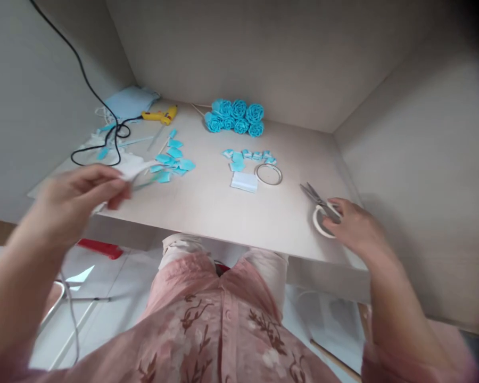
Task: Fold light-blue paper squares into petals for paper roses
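My left hand (91, 194), blurred by motion, is raised over the table's left front. Its fingers pinch a thin, pale strip (141, 171), smeared in the picture. Several blue cut petals (170, 162) lie just beyond it. My right hand (355, 226) grips the handles of a pair of scissors (323, 205) low at the table's right front, with the blades slightly apart and pointing up and left. A white ring (321, 221) shows at that hand, partly covered by the fingers; it may be the scissors' handle.
A bunch of blue roses (238, 117) lies at the back. Mid-table are folded blue pieces (253, 156), a white square (244, 182) and a tape ring (269, 174). A yellow glue gun (162, 115), its black cord (91, 85) and a blue packet (130, 101) are at back left.
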{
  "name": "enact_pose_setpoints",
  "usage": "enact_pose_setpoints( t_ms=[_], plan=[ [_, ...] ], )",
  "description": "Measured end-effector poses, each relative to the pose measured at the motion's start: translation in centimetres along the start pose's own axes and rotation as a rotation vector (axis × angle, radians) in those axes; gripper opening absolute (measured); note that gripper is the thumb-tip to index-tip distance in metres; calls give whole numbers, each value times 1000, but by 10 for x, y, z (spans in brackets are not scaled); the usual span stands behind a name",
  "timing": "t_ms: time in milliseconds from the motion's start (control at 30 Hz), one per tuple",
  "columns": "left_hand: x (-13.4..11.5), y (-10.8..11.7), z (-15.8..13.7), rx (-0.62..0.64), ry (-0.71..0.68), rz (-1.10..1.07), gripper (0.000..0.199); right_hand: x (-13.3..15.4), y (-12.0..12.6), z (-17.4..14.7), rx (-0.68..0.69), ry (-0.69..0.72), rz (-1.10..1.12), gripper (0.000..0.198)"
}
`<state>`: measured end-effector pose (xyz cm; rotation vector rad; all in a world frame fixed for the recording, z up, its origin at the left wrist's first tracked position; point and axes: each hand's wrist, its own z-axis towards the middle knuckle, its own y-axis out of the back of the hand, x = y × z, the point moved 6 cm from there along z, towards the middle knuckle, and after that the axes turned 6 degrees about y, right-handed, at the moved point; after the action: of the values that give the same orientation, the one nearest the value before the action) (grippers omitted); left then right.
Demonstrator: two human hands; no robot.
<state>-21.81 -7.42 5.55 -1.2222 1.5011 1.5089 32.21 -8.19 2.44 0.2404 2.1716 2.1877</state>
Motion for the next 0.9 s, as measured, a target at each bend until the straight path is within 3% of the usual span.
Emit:
enact_pose_setpoints(
  t_ms=[100, 200, 367, 500, 667, 767, 900],
  plan=[
    [-31, -65, 10, 291, -52, -370, 18, -13, 12, -6, -37, -109, 405, 57],
    [-40, -110, 24, 483, 6, -544, 20, -5, 20, -18, -55, -73, 828, 65],
    [-38, -155, 30, 645, 106, -687, 18, 45, 16, -35, 42, 85, 975, 70],
    [-35, -170, 29, 690, 162, -732, 20, 95, 17, -42, 125, 295, 1043, 60],
    [-36, -171, 25, 659, 101, -716, 22, 163, 5, -56, 602, 592, 1614, 58],
    [-38, -168, 21, 632, 65, -691, 23, 182, -10, -58, 785, 616, 1753, 56],
    [-39, -165, 19, 612, 2, -621, 26, 187, -23, -57, 891, 589, 1795, 54]
  ],
)
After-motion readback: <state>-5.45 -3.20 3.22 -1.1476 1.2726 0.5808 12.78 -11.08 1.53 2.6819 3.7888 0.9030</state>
